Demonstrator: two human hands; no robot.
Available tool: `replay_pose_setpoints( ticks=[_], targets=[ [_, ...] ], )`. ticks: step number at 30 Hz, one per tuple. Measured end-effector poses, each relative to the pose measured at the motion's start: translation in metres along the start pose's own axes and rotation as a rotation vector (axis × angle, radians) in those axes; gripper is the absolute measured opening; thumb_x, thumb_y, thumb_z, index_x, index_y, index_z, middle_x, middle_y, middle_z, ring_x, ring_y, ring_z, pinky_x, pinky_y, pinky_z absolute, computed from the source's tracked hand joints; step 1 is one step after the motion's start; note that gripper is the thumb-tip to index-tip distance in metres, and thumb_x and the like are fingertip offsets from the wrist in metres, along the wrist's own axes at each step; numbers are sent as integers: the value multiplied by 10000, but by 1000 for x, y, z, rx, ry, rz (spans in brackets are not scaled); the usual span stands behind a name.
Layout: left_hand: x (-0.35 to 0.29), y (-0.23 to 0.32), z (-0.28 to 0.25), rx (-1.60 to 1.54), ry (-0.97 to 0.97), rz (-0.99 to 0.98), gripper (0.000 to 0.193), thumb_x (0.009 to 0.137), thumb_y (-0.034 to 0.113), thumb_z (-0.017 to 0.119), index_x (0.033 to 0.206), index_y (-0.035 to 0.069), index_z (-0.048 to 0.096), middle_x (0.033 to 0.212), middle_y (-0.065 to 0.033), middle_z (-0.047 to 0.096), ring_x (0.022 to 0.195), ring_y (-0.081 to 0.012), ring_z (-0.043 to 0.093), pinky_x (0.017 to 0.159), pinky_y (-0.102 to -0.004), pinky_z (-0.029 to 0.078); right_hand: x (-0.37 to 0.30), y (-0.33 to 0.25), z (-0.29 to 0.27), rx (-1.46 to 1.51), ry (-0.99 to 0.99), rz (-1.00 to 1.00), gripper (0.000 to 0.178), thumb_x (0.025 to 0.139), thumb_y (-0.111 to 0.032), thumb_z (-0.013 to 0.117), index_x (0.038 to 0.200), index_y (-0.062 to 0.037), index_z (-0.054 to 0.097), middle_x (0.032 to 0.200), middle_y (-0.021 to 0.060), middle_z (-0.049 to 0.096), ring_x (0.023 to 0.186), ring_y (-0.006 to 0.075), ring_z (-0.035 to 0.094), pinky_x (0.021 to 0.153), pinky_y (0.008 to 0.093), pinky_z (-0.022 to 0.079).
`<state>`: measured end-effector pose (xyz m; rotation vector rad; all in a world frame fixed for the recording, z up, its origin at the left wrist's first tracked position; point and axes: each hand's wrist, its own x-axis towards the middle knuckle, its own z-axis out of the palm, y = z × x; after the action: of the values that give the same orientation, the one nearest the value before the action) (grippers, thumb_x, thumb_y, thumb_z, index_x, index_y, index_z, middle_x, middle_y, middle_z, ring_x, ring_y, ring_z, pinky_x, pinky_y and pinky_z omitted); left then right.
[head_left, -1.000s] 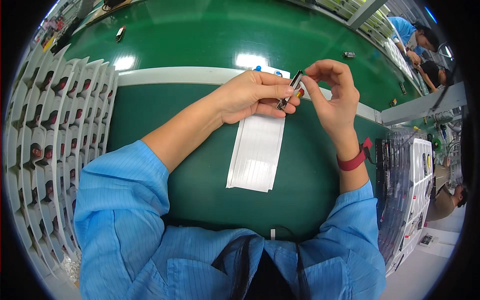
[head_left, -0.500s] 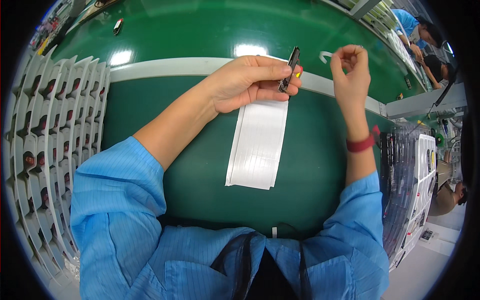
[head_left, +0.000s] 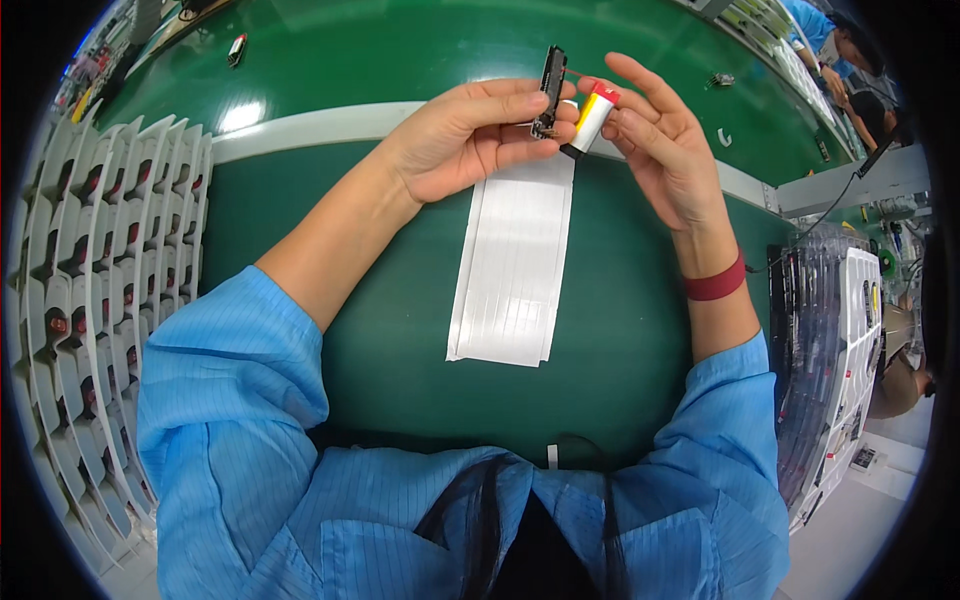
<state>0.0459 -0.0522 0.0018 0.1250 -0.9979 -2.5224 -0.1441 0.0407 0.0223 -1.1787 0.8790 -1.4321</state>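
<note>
My left hand (head_left: 460, 135) pinches a slim black electronic part (head_left: 550, 92) with small components along its edge, held tilted above the bench. A thin red wire runs from that part to a cylindrical battery (head_left: 593, 118), white and yellow with a red end. My right hand (head_left: 665, 150) has its thumb and fingers at the battery's red end, gripping it, with the index finger raised. Below both hands a stack of white adhesive strips on a backing sheet (head_left: 510, 270) lies on the green mat.
White trays (head_left: 110, 300) with dark and red parts stand stacked at left. Clear and white trays (head_left: 835, 370) stand at right. A small white curl of liner (head_left: 724, 137) and another battery (head_left: 236, 50) lie on the far green surface. Co-workers sit at far right.
My right hand has let go of the white liner curl, now lying on the far surface, and has moved left to the battery. My left hand has shifted slightly up and left, with the battery turned into view.
</note>
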Motion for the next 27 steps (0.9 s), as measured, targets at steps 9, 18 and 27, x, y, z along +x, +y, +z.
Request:
replay_pose_setpoints(
  ticks=[9,18,27],
  targets=[
    [-2,-7,15,310,77,-89,337,834,112,575,1139,-18,519,956,-89,609,918,-168,605,795,-262,525,0,-17,-8,-54,-64,107,335,795,-48,623,1092,11,480,925,113,642,843,154,614,768,292,487],
    [-3,-15,25,423,199,-40,334,808,98,616,1115,-14,553,950,-88,618,896,-165,608,801,-257,518,-3,-12,17,-452,253,-81,343,744,-90,692,980,35,476,826,151,635,745,167,641,650,245,509],
    [0,-17,21,464,192,2,344,817,93,606,1133,-25,538,996,-111,611,909,-177,612,804,-257,518,-1,-8,19,-580,292,-136,331,710,-109,728,906,22,495,802,128,622,741,132,604,648,228,498]
  ],
)
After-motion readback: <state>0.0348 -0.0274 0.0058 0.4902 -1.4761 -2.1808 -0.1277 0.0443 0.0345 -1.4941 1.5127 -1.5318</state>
